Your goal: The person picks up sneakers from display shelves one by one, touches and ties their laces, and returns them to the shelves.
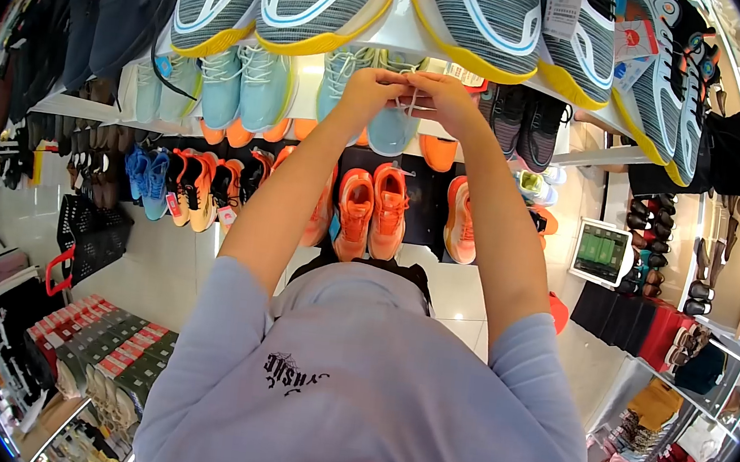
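White lace (414, 103) is pinched in the fingers of the left hand (372, 94) and the right hand (445, 99), though each finger's exact hold is too small to tell. The light blue shoe (392, 132) is seen under the hands, between grey shoes (326, 1) above and orange shoes (372, 211) below.

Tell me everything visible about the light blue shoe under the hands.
The light blue shoe has a smooth-looking, rounded toe pointing toward the wearer, near the front edge of the white shelf. The left hand and right hand meet over its upper part, a pale lace between them. Whether it is lifted is unclear.
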The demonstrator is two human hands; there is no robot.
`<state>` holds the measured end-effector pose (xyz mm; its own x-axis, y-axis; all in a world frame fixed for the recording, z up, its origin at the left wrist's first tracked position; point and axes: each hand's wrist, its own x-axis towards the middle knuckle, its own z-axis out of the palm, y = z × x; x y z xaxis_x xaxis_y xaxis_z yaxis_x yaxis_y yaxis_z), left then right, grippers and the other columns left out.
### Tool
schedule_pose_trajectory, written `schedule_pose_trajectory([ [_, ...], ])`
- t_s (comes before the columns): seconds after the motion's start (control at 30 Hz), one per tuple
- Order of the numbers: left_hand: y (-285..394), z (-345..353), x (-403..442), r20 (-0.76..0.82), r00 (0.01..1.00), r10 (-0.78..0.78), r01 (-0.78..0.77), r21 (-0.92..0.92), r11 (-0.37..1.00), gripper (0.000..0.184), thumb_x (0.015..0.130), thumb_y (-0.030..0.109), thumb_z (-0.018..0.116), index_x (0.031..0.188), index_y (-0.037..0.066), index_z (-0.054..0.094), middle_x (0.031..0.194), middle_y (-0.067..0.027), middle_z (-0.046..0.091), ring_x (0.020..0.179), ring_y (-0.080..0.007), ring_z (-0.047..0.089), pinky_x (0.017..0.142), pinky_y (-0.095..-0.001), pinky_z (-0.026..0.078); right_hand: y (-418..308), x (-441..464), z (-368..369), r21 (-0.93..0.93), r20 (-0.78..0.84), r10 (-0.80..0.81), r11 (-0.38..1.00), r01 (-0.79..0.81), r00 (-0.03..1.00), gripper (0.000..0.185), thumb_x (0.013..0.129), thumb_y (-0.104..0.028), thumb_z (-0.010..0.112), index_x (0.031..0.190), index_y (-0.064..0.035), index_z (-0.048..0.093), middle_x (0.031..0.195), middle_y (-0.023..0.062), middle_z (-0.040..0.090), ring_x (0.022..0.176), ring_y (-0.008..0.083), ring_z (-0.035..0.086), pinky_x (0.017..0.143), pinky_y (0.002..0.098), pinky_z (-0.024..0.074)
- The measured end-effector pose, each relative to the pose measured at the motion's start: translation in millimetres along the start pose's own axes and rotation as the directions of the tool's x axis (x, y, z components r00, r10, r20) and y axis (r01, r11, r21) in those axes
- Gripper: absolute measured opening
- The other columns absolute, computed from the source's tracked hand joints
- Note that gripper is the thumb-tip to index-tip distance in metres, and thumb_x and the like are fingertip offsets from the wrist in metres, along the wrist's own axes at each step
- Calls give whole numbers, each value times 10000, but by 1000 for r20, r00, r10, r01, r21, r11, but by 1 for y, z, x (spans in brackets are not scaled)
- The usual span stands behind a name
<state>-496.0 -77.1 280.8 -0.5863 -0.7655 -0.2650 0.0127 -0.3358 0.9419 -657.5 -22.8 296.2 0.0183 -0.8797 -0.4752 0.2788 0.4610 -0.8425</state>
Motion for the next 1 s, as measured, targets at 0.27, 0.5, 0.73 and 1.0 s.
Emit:
schedule_pose_trajectory([
  [0.27,-8,-14,12,-118,991,-62,47,-125,991,257,846,78,621,1052,-77,614,929,-121,649,846,-184,637,808,-323,522,14,-2,-10,-113,-256,-133,988,107,957,174,866,-196,611,920,-34,641,833,45,651,702,137,629,679,272,522],
  [0.5,-3,-29,21,-192,979,65,-47,102,994,180,816,29,606,962,-54,671,796,-104,669,700,-169,649,657,-259,527,25,12,-26,-594,-355,-472,780,195,807,214,822,-216,598,917,-44,681,768,80,675,681,148,635,681,288,480],
  [0.73,9,-25,14,-149,989,3,16,121,993,183,833,14,580,988,-74,626,896,-140,658,802,-217,673,702,-289,548,28,10,-9,-727,-288,-553,658,197,782,212,791,-215,643,894,-35,685,765,95,674,691,181,651,665,300,489],
  [1.0,2,-16,3,-13,985,-170,167,-123,978,276,858,40,567,1119,-33,513,1004,-133,611,855,-226,646,741,-306,544,40,-3,32,-387,-264,-363,889,246,894,174,790,-60,637,959,-18,640,805,92,669,673,152,658,520,253,503],
])
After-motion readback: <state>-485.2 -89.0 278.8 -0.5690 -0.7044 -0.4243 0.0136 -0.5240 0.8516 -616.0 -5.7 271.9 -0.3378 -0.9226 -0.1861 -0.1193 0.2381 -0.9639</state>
